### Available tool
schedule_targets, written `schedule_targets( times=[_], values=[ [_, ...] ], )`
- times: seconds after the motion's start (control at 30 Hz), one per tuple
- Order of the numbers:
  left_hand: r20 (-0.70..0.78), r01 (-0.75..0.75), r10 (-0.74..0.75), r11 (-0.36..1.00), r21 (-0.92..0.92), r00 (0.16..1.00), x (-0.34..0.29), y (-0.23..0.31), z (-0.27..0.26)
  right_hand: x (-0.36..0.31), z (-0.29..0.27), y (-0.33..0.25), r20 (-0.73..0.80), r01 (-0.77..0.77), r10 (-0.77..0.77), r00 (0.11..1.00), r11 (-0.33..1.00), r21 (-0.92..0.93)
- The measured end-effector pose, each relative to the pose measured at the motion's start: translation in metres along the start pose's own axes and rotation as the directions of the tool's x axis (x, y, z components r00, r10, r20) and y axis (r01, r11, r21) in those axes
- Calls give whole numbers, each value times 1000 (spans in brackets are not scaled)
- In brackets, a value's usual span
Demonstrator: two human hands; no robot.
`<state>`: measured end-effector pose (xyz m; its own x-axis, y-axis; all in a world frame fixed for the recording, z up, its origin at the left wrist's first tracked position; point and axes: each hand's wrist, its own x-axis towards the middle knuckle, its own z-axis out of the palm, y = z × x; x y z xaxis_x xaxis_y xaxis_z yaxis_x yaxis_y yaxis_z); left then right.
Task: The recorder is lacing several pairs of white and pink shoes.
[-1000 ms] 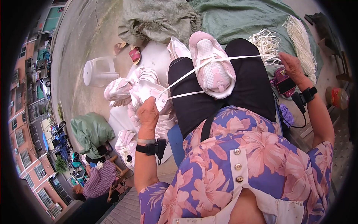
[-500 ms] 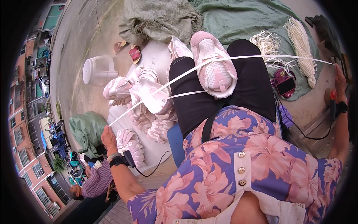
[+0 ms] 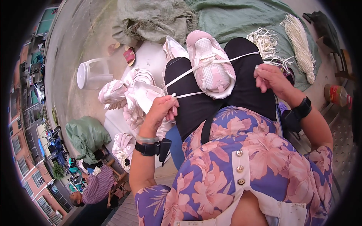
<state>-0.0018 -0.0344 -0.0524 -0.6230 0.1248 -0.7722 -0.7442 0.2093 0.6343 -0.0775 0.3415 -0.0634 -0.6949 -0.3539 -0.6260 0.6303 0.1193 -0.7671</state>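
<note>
A pink and white shoe upper rests between my black-trousered thighs, its white mesh tongue facing up. One white shoelace crosses it and extends toward both sides; a shorter stretch leaves the shoe lower down toward my left hand. Left of the shoe, my left hand is closed in a pinch, with a bit of lace at the fingertips. My right hand is beside my right thigh, thumb and forefinger pinched at a small white lace tip, the other fingers loosely curled. The lace's path near that hand is partly unclear.
Stacked pink and white shoe uppers lie on a white sheet at left, near a white plastic stool. Bundled white laces lie on green cloth at right. A bottle stands farther right. Another person sits at lower left.
Both hands have come inward from wide apart, the left to beside my left thigh and the right to beside my right thigh. The lace, stretched taut before, now hangs slacker over the shoe.
</note>
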Motion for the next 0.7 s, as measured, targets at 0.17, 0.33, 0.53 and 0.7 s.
schedule_targets(
  times=[0.17,0.33,0.53,0.7],
  values=[
    [80,-74,76,997,-39,994,51,28,46,59,51,6,15,413,-439,898,832,-370],
    [-115,-204,184,959,-198,976,87,51,53,100,61,-9,-46,497,-571,819,749,-438],
    [-246,-316,252,909,-272,936,90,64,47,105,56,-9,-158,480,-528,834,837,-262],
    [-261,-324,258,911,-254,930,77,48,61,89,57,0,-176,337,-345,922,939,-73]
  ],
)
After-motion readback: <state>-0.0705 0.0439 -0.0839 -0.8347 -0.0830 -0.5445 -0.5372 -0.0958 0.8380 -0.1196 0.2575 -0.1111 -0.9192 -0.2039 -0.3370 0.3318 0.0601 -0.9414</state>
